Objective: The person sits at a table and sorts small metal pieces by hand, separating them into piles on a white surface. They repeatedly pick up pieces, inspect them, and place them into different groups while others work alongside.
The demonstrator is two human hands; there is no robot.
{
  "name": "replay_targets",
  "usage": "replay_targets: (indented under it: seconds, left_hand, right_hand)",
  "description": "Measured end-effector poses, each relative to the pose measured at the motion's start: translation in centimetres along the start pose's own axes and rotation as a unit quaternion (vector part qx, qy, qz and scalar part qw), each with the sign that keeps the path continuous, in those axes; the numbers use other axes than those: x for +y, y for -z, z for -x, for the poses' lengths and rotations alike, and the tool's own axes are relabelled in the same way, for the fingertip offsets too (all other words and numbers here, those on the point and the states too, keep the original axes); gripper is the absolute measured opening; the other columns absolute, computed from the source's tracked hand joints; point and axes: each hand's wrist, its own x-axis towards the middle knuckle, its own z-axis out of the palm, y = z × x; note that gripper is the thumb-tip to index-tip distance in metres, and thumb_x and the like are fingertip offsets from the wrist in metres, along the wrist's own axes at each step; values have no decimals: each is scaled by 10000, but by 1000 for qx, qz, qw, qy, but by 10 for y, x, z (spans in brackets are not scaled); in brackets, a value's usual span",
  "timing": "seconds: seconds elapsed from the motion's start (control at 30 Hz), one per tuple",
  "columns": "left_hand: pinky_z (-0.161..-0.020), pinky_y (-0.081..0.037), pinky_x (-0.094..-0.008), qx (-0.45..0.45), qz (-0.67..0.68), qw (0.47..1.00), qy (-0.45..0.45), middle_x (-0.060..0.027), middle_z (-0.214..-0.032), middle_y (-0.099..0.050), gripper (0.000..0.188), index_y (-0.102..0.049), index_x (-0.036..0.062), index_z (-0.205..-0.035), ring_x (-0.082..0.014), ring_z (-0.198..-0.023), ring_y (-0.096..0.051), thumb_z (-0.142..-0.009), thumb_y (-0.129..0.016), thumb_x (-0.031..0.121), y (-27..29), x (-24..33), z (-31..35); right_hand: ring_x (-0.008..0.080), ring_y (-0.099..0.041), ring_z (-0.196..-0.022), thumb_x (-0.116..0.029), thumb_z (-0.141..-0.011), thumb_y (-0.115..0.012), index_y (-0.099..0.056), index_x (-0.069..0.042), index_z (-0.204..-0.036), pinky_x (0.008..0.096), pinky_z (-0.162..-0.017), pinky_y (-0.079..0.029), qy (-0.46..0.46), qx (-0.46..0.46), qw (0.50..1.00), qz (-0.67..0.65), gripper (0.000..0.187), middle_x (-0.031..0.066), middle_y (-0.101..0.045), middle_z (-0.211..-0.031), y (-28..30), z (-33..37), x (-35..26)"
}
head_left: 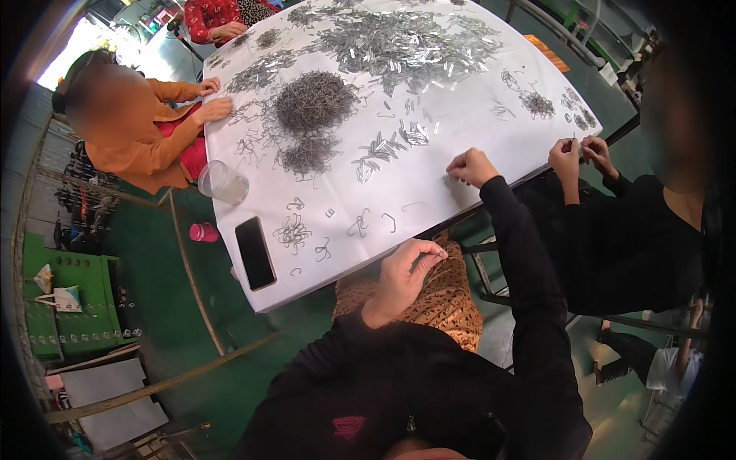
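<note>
My left hand [405, 274] hovers just off the near edge of the white-covered table [460, 146], thumb and fingertips pinched together; whatever is between them is too small to make out. My right hand [471, 166] rests knuckles-up on the sheet near the table's right edge, fingers curled down. Closest to my hands lie a few loose bent wire hooks [360, 224] and a small tangle of hooks [292, 231]. Farther in sits a dark heap of wire hooks [315, 100], and beyond it a wide spread of flat shiny metal clips [402, 42].
A black phone [254, 252] lies at the table's near left corner, beside a clear plastic cup [222, 182] and a pink cap [203, 231]. A person in orange [146, 138] works at the left, a person in black [613, 230] on my right with both hands at the edge, another in red [215, 15] at the far end.
</note>
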Motion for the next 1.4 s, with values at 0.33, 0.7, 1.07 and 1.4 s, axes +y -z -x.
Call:
replay_targets:
  seconds: [0.33, 0.7, 1.07, 1.4]
  left_hand:
    - [-814, -497, -269, -1, -7, 997, 77, -75, -939, -684, 135, -647, -16, -978, -127, -885, -623, -957, -557, 83, -5, -4, 5]
    - [-824, -515, -281, -18, 29, 997, 68, -118, -931, -687, 120, -594, -45, -978, -154, -880, -649, -955, -570, 70, -4, -24, 8]
    - [-813, -491, -242, -6, 60, 997, 49, -80, -946, -676, 89, -586, -20, -993, -117, -893, -627, -943, -585, 53, -11, -30, -13]
    - [-752, -490, -268, 6, -104, 994, -17, -74, -853, -646, 89, -608, -19, -959, -115, -818, -601, -902, -621, 48, -11, 1, -30]
  right_hand:
    - [367, -626, -862, -162, -817, -589, -682, -58, -854, 460, -813, -482, 10, 295, 954, 54, 144, 203, -653, -855, -40, -117, 40]
    - [332, -641, -852, -51, -717, -622, -658, -3, -814, 395, -762, -527, 42, 279, 941, 186, 114, 183, -657, -868, -34, -97, 25]
    - [96, -600, -735, -21, -833, -614, -646, 36, -996, 243, -622, -493, 71, 174, 898, -398, 176, 52, -648, -840, -35, 103, -57]
    - [113, -662, -785, -22, -828, -663, -666, 6, -1059, 262, -705, -529, 155, 293, 919, -213, 232, 96, -704, -862, -29, 176, -122]
